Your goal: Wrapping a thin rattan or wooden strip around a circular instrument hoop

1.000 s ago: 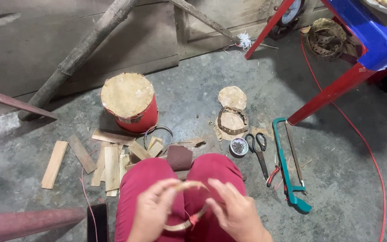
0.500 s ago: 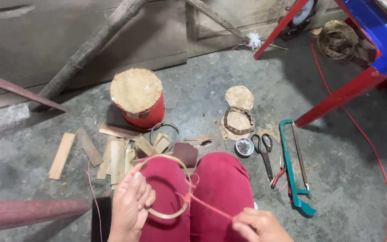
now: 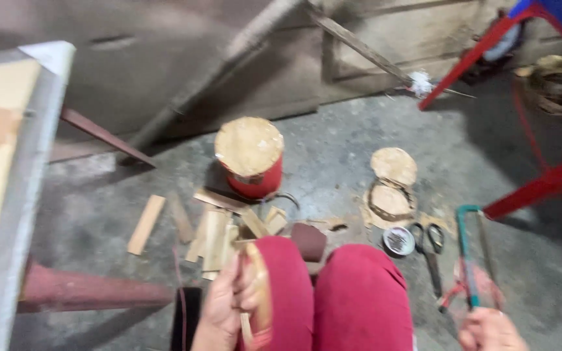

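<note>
We look down on a grey concrete floor (image 3: 333,156) with our knees in red trousers (image 3: 359,292) at its near edge. At the left edge a pale board with a metal rim (image 3: 14,195) rises close to us, and a dull red pipe (image 3: 92,289) lies beneath it. Red metal legs (image 3: 541,185) cross the far right corner.

Toward the middle of the floor stands a red bucket capped by a round wooden block (image 3: 250,156). Split bamboo slats (image 3: 213,231) lie scattered just in front of it, reaching left to one loose slat (image 3: 146,224). To the right of the bucket sit two small woven rounds (image 3: 391,185), one behind the other. Nearer the right edge lie a teal-framed hacksaw (image 3: 468,253), black scissors (image 3: 429,247) and a small round tin (image 3: 399,240) — all close together.

Our left hand (image 3: 226,305) is closed around a thin bamboo hoop (image 3: 259,292), held on edge against the left knee, fingers curled tight on its rim. Our right hand (image 3: 489,328) sits at the near right corner beside the hacksaw's end — it is blurred and partly cut off, so we cannot tell what it grips.
</note>
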